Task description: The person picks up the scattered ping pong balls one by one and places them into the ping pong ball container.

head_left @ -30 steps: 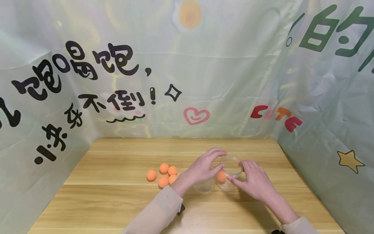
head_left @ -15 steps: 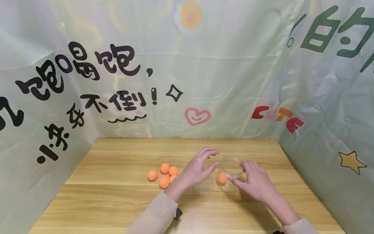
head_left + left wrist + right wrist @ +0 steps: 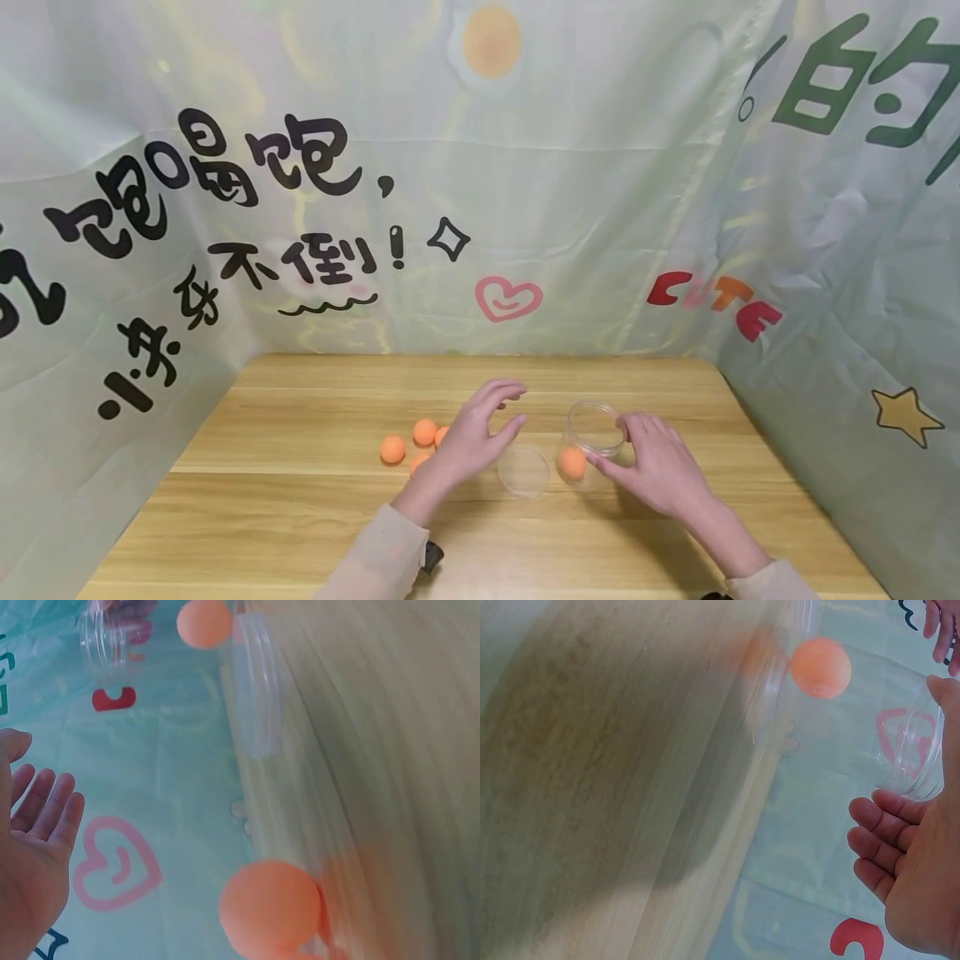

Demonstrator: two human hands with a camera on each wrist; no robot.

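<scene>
A clear plastic jar (image 3: 866, 724) stands upright on the table with one orange ping-pong ball (image 3: 573, 462) at its bottom. My right hand (image 3: 660, 462) grips the jar near its rim from the right, thumb on the near side. A clear round lid (image 3: 523, 472) lies flat just left of the jar. My left hand (image 3: 472, 433) is raised between the lid and a group of several loose orange ping-pong balls (image 3: 392, 450), fingers relaxed and apart, holding nothing. The left forearm and hand partly hide those balls in the head view.
The wooden table (image 3: 300, 525) has fabric sheets (image 3: 615, 208) hanging along its back and both sides. Another loose ball (image 3: 424, 432) sits toward the back of the group. Both sleeves reach in from the front edge.
My left hand has left the jar's rim and moved left toward the loose balls, uncovering the lid. The ball in the jar appears slightly lower. My right hand stays on the jar.
</scene>
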